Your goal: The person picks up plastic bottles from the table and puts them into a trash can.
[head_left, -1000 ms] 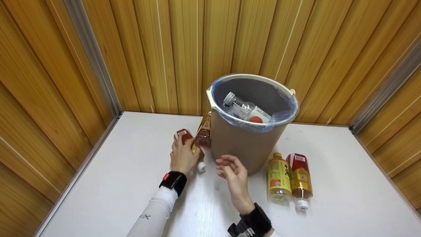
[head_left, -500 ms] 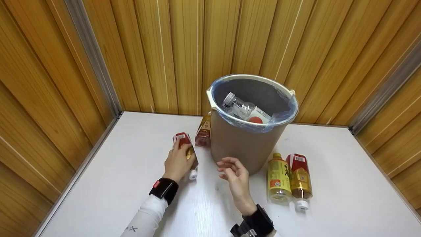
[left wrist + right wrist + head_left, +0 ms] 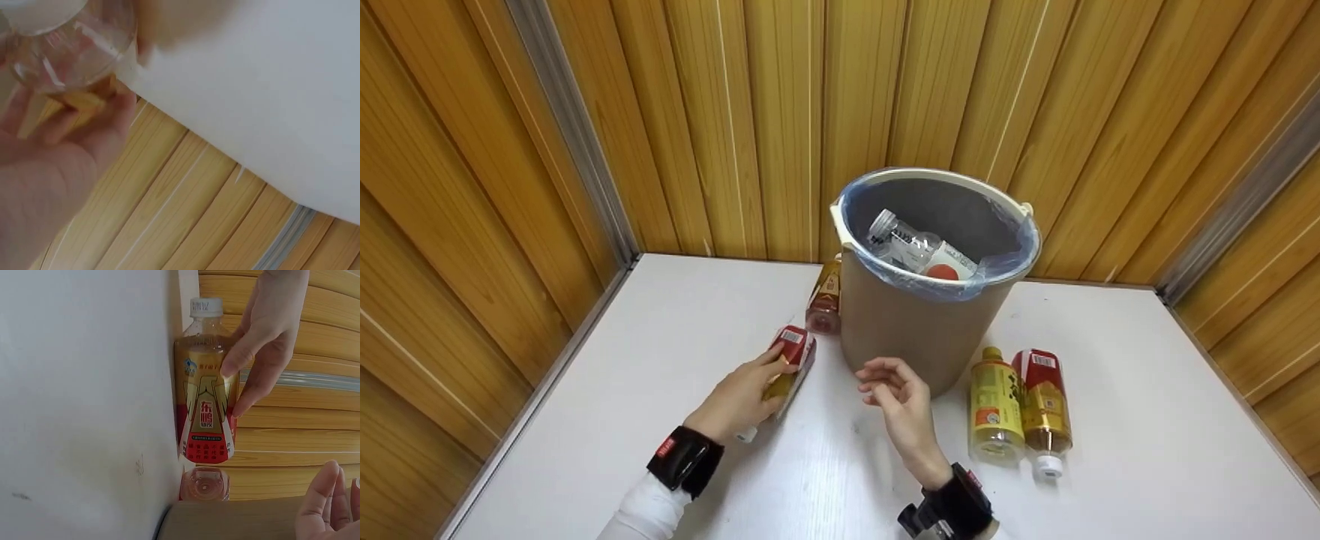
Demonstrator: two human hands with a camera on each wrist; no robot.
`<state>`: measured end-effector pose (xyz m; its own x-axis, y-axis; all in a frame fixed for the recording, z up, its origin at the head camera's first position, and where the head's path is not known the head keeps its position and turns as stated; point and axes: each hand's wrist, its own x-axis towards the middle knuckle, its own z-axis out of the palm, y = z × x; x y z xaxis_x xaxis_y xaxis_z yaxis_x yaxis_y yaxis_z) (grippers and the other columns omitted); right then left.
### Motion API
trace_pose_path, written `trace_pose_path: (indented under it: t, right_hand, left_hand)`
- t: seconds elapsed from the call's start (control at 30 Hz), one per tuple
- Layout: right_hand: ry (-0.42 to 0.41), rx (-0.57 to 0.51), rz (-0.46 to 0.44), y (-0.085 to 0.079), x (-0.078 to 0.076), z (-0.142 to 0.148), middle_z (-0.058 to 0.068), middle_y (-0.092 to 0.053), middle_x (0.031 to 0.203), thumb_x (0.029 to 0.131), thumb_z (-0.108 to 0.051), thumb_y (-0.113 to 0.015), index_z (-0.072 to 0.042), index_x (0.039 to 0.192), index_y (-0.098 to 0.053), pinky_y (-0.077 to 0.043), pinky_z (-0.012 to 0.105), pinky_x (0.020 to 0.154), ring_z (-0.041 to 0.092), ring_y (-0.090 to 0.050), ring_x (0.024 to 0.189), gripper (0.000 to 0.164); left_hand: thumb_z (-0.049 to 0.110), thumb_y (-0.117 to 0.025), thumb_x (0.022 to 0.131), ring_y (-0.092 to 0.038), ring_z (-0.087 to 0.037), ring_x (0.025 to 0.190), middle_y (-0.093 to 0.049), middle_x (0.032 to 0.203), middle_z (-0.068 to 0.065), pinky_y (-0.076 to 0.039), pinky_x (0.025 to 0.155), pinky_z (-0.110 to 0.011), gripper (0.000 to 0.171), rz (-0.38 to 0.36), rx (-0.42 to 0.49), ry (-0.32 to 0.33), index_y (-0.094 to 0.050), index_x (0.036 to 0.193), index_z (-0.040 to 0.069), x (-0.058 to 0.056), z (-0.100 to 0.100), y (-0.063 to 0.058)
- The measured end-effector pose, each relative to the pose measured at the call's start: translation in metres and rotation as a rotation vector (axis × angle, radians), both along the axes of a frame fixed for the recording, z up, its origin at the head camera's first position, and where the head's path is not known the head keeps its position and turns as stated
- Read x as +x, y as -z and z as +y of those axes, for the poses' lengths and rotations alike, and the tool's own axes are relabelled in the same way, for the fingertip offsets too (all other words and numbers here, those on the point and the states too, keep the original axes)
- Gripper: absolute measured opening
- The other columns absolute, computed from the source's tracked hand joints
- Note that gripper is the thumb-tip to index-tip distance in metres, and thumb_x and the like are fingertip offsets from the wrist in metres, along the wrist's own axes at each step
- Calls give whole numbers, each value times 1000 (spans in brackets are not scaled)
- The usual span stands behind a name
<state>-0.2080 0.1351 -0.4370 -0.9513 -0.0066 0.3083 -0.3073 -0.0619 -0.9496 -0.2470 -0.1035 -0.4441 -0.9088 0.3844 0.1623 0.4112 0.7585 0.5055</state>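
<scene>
My left hand (image 3: 739, 397) grips a red and gold drink bottle (image 3: 795, 352) left of the bin, fingers over its side. Its white cap points toward me; the red base faces away. The right wrist view shows the bottle's label (image 3: 205, 399) and cap, with the left hand's fingers along one side. At close range in the left wrist view are the bottle's clear shoulder (image 3: 67, 56) and the palm. Whether the bottle touches the table, I cannot tell. My right hand (image 3: 904, 412) holds nothing, fingers loosely bent, in front of the bin (image 3: 919, 337).
Inside the bin's plastic-lined rim lie a clear bottle (image 3: 904, 244) and a white item with a red spot (image 3: 952, 262). Another bottle (image 3: 823, 304) lies against the bin's left side. At right, a yellow-labelled bottle (image 3: 996, 405) and a red and gold one (image 3: 1044, 405) lie together.
My left hand has drawn the red and gold bottle away from the bottle beside the bin, toward me, and turned it so its cap swings left. The right hand has barely moved.
</scene>
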Motion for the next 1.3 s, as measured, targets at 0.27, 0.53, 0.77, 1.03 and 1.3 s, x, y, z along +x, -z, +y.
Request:
trace_pose_path:
  t: [0.27,0.53,0.77,1.03,1.3]
  right_hand:
    - [-17,27,46,0,0,2,28,-60,97,86,10,-46,9,106,-54,-55,27,69,19,-63,79,22]
    - [-12,21,55,-1,0,3,28,-61,97,85,11,-46,13,107,-52,-55,27,68,26,-63,80,23]
    - [-1,14,74,-2,1,2,32,-59,98,85,11,-47,12,107,-52,-55,26,68,26,-63,80,23]
    - [4,-12,53,-1,1,2,29,-60,97,86,10,-48,11,108,-52,-55,27,68,26,-63,80,22]
    - [1,-85,-39,1,1,4,24,-62,100,86,9,-46,12,113,-48,-55,28,71,20,-63,82,27]
  left_hand:
    - [-1,-66,78,-39,-35,132,-33,151,-6,-43,100,-49,43,-38,-10,232,-64,117,19,12,-15,-7]
    - [16,-69,80,-32,-39,135,-37,149,-7,-29,105,-63,43,82,6,184,-60,122,24,13,-7,-7]
    - [38,-70,79,-40,-32,130,-39,146,-9,-37,100,-58,62,218,-107,86,-47,136,24,9,7,-2]
    - [40,-70,78,-49,-39,119,-42,143,-14,-43,92,-57,72,221,-255,30,-38,142,29,10,14,5]
    - [31,-73,75,-53,-35,109,-48,133,-12,-49,82,-52,79,198,-307,-7,-34,143,31,9,12,12]
